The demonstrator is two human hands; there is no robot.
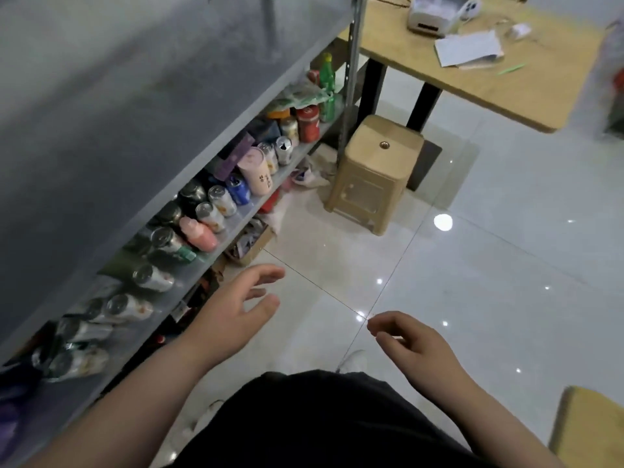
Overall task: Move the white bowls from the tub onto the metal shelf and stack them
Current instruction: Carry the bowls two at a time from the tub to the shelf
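Black-clad lap (324, 420) at bottom centre, nearest the lens, white shoe (353, 361) poking out just past it. Left hand (236, 307) raised over the glossy tiled floor (472, 265), palm inward, fingers (266, 273) spread and loosely curled, holding nothing. Right hand (410, 342) lower and to the right, well apart from the left, fingers (388, 320) half curled, thumb and forefinger close but pinching nothing, empty. Grey metal shelf (135, 96) filling the left side, top surface bare and blurred; no white bowls or tub in view, so cannot tell where they are. Lower shelf tier (243, 214) crowded with drink cans (219, 201), many tilted or lying down, a pink bottle (199, 234) among them, a pale pink cup (255, 175) with dark print, a red can (308, 123) upright near the far end, a green bottle (327, 74) behind it, crumpled plastic bag (300, 96) beside. Cardboard box (250, 243) on the floor under the shelf edge. Beige plastic stool (373, 170) standing just beside the shelf's upright post (353, 62), under the edge of a wooden worktop (506, 86). On that worktop: white printer-like device (435, 11), loose papers (469, 49), a green pen-like stick (511, 69). Corner of another beige stool (589, 430) at bottom right.
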